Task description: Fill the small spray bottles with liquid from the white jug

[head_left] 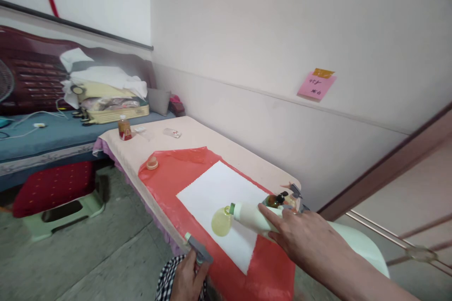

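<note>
In the head view, my right hand (307, 235) is closed around a pale green-white bottle (249, 218), tipped with its green-rimmed mouth toward the left. Yellowish liquid (221, 225) runs from the mouth and spreads in a round puddle on a white sheet (212, 181) with zigzag edges. Under the sheet lies red plastic film (169, 181). My left hand (188, 277), low in the view, grips a grey trigger spray head (199, 249) with a pale green tip, near the table's front edge. Part of the bottle's body is hidden by my right hand.
Behind the bottle stand an amber pump bottle (273, 201) and another trigger sprayer (294, 191). A tape roll (152, 163) rests on the film. Farther back is a bottle of reddish-brown liquid (124, 129). A red-topped stool (56, 188) stands left; a wall borders the right.
</note>
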A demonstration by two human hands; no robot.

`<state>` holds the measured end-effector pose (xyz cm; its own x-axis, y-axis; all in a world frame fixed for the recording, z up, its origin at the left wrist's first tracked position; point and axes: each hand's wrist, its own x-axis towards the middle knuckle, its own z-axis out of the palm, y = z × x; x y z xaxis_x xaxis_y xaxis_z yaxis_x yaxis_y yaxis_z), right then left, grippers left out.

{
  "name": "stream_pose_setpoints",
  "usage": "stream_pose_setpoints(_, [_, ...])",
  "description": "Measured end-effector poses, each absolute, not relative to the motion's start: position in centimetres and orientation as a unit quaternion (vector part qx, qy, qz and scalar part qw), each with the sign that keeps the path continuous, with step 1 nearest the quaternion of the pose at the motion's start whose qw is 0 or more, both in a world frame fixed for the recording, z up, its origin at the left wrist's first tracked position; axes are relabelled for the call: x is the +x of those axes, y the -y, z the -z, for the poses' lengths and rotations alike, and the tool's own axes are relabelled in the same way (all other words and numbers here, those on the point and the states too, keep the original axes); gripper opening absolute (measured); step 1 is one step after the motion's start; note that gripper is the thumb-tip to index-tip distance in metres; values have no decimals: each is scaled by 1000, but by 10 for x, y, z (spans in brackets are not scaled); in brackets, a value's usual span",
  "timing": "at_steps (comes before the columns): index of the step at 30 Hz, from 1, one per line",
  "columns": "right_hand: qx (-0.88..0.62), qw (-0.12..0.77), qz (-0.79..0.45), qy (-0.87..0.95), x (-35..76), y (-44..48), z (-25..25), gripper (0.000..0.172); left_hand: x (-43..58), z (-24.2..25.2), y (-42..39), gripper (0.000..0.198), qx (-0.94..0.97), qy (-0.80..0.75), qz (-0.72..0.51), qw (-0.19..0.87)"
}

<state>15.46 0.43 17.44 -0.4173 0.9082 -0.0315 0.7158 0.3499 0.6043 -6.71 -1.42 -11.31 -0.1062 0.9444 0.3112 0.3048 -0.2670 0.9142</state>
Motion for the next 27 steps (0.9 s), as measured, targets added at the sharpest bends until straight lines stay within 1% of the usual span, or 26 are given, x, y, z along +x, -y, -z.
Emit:
stream_pose_setpoints(13, [521,179,-246,-798,154,1,-175,28,-67,115,14,45,606,-536,-515,283])
stream_pose_setpoints(17, [522,176,-247,-797,157,4,-173,34,-67,117,14,44,608,-532,-519,281])
stream_pose_setpoints(23, [547,174,-216,-790,160,8,-171,30,-65,121,13,48,596,-533,-530,284])
stream_pose_setpoints(27, [557,152,-217,-787,171,10,-168,38,-67,122,13,47,606,-547,-511,269])
